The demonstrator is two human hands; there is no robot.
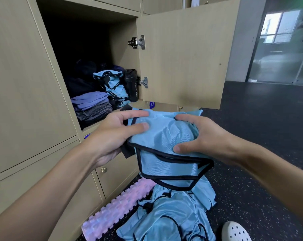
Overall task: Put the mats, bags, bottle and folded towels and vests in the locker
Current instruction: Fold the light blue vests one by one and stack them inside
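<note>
I hold a folded light-blue vest with black trim in both hands, just below and in front of the open locker. My left hand grips its left edge, thumb on top. My right hand grips its right side, fingers curled over the fabric. Inside the locker lie stacked purple and grey towels, a pile of blue vests, a black sport bottle and dark bags at the back. More blue vests lie in a heap on the floor.
The locker door stands open to the right of the opening. A pink ridged foam roller lies on the dark speckled floor against the lower lockers. A white clog shows at the bottom right. Glass doors stand far right.
</note>
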